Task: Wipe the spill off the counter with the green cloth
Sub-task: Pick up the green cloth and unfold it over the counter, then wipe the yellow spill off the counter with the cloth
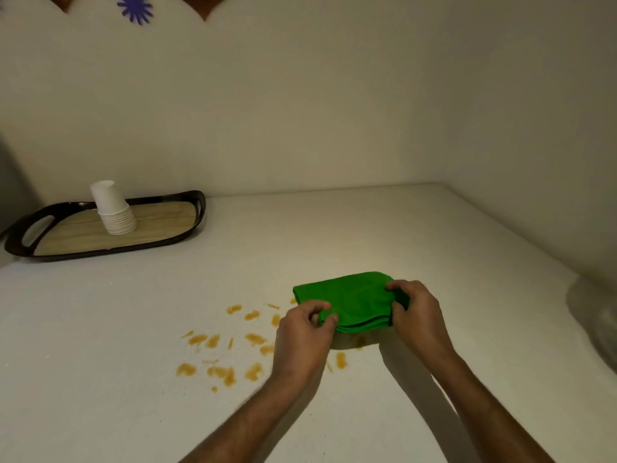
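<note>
I note the left hand [302, 332] and right hand [415, 315] both pinching the folded green cloth [347, 295]; the spill [220, 355] lies near-left, closest to the left hand.

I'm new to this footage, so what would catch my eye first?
The bright green cloth, folded and pinched by the left hand and right hand mid-counter. Just left of it, orange-brown spill blotches dot the white counter.
</note>
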`<state>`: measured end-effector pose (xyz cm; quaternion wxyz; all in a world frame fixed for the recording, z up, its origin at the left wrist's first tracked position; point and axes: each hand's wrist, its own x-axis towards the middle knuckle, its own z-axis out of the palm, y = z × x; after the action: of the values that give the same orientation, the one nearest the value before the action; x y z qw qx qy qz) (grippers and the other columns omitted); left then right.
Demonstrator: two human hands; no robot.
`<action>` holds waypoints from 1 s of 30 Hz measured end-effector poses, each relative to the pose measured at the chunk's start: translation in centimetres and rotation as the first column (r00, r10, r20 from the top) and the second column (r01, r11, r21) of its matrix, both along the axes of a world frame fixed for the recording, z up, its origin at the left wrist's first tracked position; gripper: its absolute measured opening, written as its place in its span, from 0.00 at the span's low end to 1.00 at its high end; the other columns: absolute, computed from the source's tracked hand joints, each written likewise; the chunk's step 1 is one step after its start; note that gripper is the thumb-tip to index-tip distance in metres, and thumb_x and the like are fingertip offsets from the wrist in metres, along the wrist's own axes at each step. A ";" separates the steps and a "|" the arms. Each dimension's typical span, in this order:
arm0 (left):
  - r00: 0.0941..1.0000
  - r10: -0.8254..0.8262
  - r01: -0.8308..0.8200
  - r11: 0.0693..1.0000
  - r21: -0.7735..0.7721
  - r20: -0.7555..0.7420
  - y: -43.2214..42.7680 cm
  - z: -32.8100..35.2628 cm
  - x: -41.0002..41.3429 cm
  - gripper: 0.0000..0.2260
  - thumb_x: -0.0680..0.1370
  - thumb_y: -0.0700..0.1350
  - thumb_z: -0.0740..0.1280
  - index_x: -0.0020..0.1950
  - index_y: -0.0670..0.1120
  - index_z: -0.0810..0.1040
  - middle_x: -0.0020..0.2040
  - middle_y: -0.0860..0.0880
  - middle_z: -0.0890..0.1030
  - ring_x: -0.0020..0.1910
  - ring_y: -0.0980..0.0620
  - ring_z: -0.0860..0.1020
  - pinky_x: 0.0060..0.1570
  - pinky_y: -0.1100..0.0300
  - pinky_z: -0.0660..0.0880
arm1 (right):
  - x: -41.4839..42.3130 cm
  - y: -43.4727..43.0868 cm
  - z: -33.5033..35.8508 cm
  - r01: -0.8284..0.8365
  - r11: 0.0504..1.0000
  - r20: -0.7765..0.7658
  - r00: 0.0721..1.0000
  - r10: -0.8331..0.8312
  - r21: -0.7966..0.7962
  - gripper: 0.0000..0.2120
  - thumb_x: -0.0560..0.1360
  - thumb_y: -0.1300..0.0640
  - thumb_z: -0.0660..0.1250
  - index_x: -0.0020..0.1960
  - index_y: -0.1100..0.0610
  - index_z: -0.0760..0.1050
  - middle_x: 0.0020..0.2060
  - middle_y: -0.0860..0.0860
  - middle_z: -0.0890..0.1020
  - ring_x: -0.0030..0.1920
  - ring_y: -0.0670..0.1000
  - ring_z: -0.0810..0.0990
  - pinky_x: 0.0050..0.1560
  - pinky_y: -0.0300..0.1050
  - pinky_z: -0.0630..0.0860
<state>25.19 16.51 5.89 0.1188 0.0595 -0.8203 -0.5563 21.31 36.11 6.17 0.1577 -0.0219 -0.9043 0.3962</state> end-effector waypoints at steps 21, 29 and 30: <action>0.921 0.363 -0.377 0.749 -0.545 -0.139 -3.2 -3.1 9.9 0.20 0.79 0.56 0.63 0.69 0.50 0.74 0.67 0.47 0.75 0.70 0.46 0.69 0.67 0.49 0.65 | 0.6 -1.0 -2.5 -0.427 0.850 0.063 0.901 0.430 0.308 0.25 0.84 0.43 0.56 0.77 0.53 0.63 0.80 0.57 0.60 0.79 0.59 0.55 0.77 0.60 0.54; 0.840 0.543 -0.360 0.574 -0.735 0.013 -11.4 -6.1 11.9 0.32 0.80 0.60 0.46 0.76 0.41 0.64 0.78 0.35 0.61 0.79 0.37 0.55 0.76 0.39 0.55 | -1.8 -1.2 -7.4 -0.506 0.670 0.322 0.862 0.391 0.543 0.41 0.74 0.27 0.34 0.81 0.46 0.49 0.82 0.56 0.50 0.81 0.60 0.45 0.78 0.67 0.42; 0.834 0.551 -0.340 0.565 -0.751 0.037 -11.9 -6.5 12.2 0.31 0.82 0.60 0.46 0.76 0.41 0.63 0.78 0.35 0.61 0.79 0.37 0.55 0.76 0.39 0.55 | -1.6 -1.2 -7.4 -0.505 0.666 0.323 0.863 0.388 0.549 0.41 0.74 0.27 0.33 0.81 0.46 0.49 0.82 0.56 0.50 0.81 0.60 0.45 0.78 0.66 0.42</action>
<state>37.39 4.61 -0.59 0.1583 0.2897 -0.9352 -0.1278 19.70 34.93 -1.25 -0.0277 0.2186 -0.9701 0.1015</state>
